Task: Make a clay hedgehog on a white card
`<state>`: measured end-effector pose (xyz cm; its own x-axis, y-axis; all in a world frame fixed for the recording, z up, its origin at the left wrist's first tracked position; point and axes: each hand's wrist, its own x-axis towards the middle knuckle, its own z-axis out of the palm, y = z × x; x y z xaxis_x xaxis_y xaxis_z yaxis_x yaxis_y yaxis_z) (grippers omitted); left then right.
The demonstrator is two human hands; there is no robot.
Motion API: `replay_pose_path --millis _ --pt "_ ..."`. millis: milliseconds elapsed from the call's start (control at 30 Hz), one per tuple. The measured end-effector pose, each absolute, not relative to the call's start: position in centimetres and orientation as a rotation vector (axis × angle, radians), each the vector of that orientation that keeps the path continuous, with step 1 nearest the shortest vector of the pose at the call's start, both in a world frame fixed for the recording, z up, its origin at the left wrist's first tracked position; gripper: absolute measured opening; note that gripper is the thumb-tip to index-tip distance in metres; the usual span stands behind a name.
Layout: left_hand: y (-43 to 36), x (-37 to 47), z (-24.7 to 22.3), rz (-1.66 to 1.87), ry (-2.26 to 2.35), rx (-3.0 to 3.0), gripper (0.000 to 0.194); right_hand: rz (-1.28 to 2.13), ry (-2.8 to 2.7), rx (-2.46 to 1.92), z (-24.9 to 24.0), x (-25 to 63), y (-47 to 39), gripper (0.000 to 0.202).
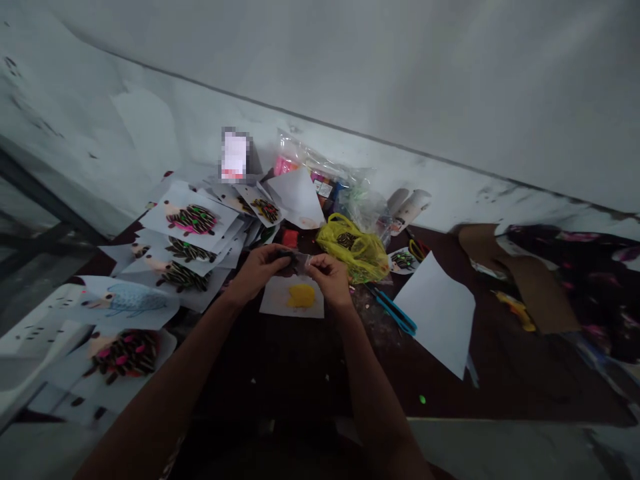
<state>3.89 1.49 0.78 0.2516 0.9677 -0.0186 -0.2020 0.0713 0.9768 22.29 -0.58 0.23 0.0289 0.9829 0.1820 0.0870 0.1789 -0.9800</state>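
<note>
Over the middle of the dark table, my left hand [266,265] and my right hand [329,275] are both closed on a small clear plastic bag [302,262]. Something dark shows at the bag's left end, by my left fingers; its kind is too dim to make out. My right fingertips pinch the bag's other end. Just below my hands lies a white sheet of paper [273,303] with a yellow patch [301,296] on it. A yellow plastic bag [367,257] with striped seeds sits right of my right hand.
Stacked hedgehog pictures [193,220] with seed spines cover the left. Blue-handled scissors [395,312] lie by a blank white sheet [440,313] on the right. A yellow cutter [515,310] and brown cardboard [543,300] are farther right. Clear packaging [325,160] leans against the wall.
</note>
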Motion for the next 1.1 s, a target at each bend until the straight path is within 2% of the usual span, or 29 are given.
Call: replay_pose_path --millis 167,333,567,767,1100 --pt "0.7 3.3 0.3 1.081 0.884 1.075 0.042 0.842 -1.334 -1.154 -0.1 22.0 -0.7 0.018" --pt "0.5 2.9 0.0 1.065 0.867 1.045 0.039 0.819 -1.480 -1.146 -0.8 22.0 -0.7 0.014" --pt "0.6 3.0 -0.6 1.034 0.867 1.003 0.046 0.797 -1.533 -1.176 -1.0 22.0 -0.6 0.008" --pt "0.5 2.9 -0.8 1.026 0.875 1.021 0.045 0.837 -1.586 -1.199 -1.2 21.7 -0.7 0.010" --pt "0.3 2.9 -1.0 1.009 0.869 1.050 0.041 0.634 -1.833 -1.278 -0.3 21.3 -1.6 0.014"
